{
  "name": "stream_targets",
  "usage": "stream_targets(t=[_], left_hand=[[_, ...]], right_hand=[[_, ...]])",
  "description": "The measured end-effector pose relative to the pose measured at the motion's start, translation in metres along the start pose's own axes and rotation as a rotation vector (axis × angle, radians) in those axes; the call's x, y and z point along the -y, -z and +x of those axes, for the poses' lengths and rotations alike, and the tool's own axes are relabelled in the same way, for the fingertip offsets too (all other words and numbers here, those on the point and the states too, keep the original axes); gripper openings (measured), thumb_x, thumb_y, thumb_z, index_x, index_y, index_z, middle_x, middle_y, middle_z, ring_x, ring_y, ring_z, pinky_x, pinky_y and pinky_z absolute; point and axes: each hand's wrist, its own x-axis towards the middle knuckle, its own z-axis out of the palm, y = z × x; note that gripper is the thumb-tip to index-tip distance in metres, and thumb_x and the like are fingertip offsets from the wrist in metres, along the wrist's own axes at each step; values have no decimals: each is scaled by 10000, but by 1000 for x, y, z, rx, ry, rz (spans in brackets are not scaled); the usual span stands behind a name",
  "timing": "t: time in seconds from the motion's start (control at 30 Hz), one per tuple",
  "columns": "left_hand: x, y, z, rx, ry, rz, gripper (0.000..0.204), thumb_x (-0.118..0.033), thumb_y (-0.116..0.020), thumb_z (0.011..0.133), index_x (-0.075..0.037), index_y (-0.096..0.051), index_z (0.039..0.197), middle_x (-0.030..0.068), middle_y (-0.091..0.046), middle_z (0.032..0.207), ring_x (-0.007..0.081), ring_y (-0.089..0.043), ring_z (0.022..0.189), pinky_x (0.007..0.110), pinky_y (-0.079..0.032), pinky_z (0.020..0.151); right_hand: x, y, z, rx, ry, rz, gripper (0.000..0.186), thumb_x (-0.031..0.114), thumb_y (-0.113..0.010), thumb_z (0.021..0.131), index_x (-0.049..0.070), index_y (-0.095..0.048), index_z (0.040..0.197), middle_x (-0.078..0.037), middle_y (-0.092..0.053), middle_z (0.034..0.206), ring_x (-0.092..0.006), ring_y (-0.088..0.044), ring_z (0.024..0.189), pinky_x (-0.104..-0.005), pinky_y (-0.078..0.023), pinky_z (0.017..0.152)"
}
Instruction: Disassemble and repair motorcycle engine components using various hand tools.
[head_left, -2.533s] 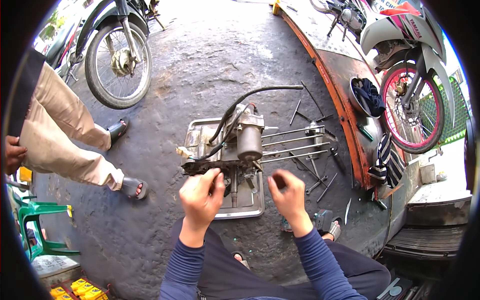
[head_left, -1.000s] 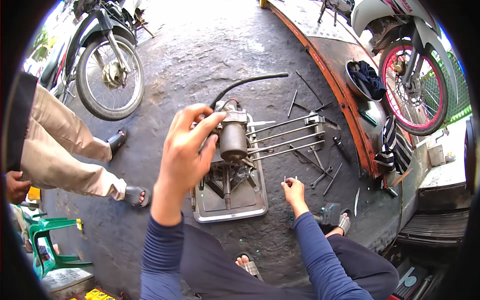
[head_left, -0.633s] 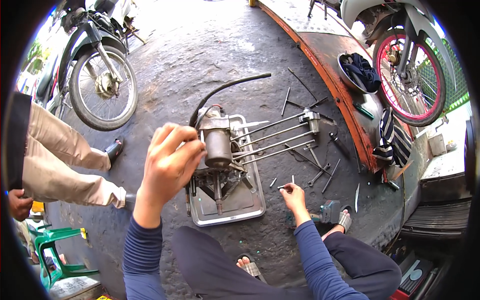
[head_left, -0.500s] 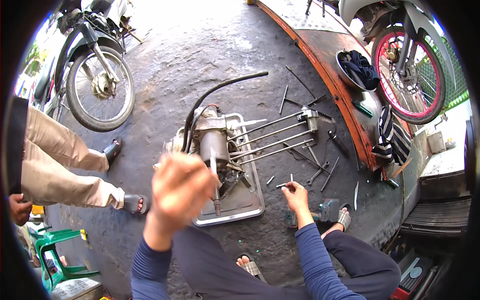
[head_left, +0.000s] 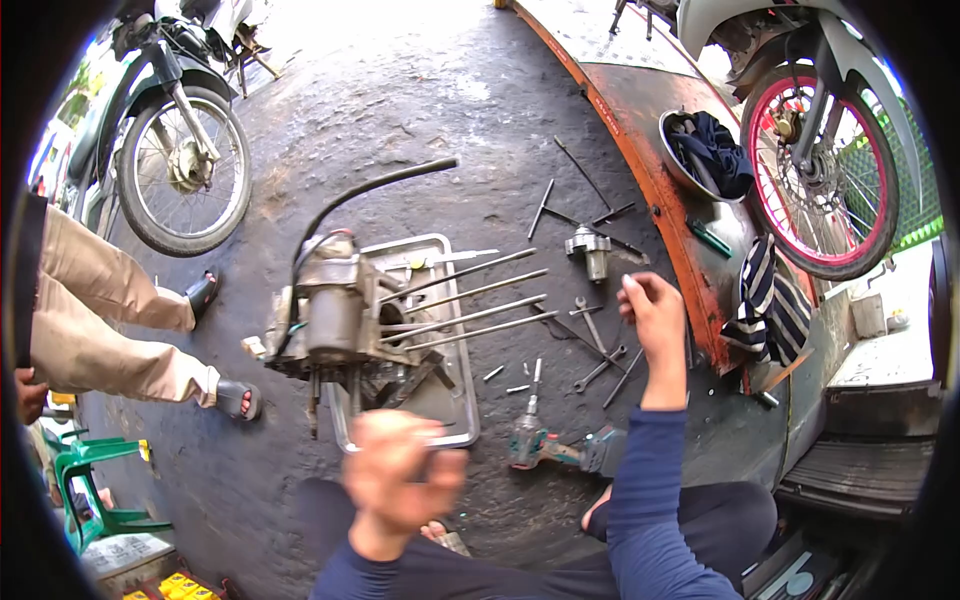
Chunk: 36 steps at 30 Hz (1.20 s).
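Observation:
My left hand (head_left: 405,475) is low in the view, in front of the tray's near edge; motion blurs its fingers, so its grip is unclear. To the right my raised right hand (head_left: 652,312) has its fingers curled and pinched together; anything between them is hidden. A greasy motorcycle engine (head_left: 335,310) rests on the left part of a metal tray (head_left: 458,390), its long studs (head_left: 480,318) pointing right and a black hose (head_left: 385,182) arching above. Beyond the stud ends stands a small cylindrical metal part (head_left: 590,250).
A cordless drill (head_left: 560,448) lies near my legs beside small pins (head_left: 517,389). Wrenches (head_left: 600,370) and T-handles (head_left: 580,170) lie farther off. An orange-edged platform (head_left: 640,160) holds a bowl of cloth (head_left: 715,155). A person in beige trousers (head_left: 120,330) stands left. Motorcycles (head_left: 185,170) flank the floor.
My right hand has lifted away from the small pins and moved up and right. My left hand has drawn back from the engine. The engine has shifted left on the tray.

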Motion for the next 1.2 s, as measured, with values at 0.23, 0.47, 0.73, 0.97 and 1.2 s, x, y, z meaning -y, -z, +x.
stream_targets(t=[0.23, 0.47, 0.73, 0.97, 1.2], left_hand=[[32, 27, 61, -177, 831, 402, 531, -346, -762, 955, 45, -623, 1285, 161, -674, 1238, 280, -636, 1146, 429, -493, 983], [45, 4, 89, -196, 919, 385, 477, -351, -802, 901, 75, -719, 1099, 125, -755, 972, 202, -677, 886, 349, -534, 838], [39, -4, 86, -298, 940, 255, 446, -276, -832, 841, 56, -725, 1118, 84, -754, 955, 142, -669, 838, 303, -537, 765], [40, -7, 87, -349, 898, 348, 511, -325, -872, 776, 52, -724, 1087, 207, -734, 1079, 334, -721, 986, 397, -555, 883], [36, -12, 91, -389, 849, 410, 494, -328, -863, 763, 40, -723, 1061, 189, -706, 1044, 373, -695, 960, 424, -550, 853]], right_hand=[[-88, 10, 198, 344, -123, -997, 346, 257, -748, 900, 3, -774, 1133, -204, -788, 1026, -295, -781, 932, -400, -598, 845], [-158, 23, 309, 369, 160, -1257, 526, 119, -578, 938, 126, -549, 1464, -207, -486, 1553, -450, -534, 1371, -571, -492, 1069], [-189, 7, 306, 470, 568, -1634, 250, 129, -594, 957, 165, -667, 1194, -103, -646, 1119, -315, -589, 1157, -534, -477, 993], [-103, 26, 285, 272, 498, -735, 196, 159, -593, 1019, 18, -727, 1046, -213, -728, 967, -413, -715, 912, -492, -532, 810], [-36, 72, 321, 464, -196, 333, 307, -4, -591, 979, 33, -651, 1278, -59, -688, 1035, -149, -662, 858, -317, -573, 776]])
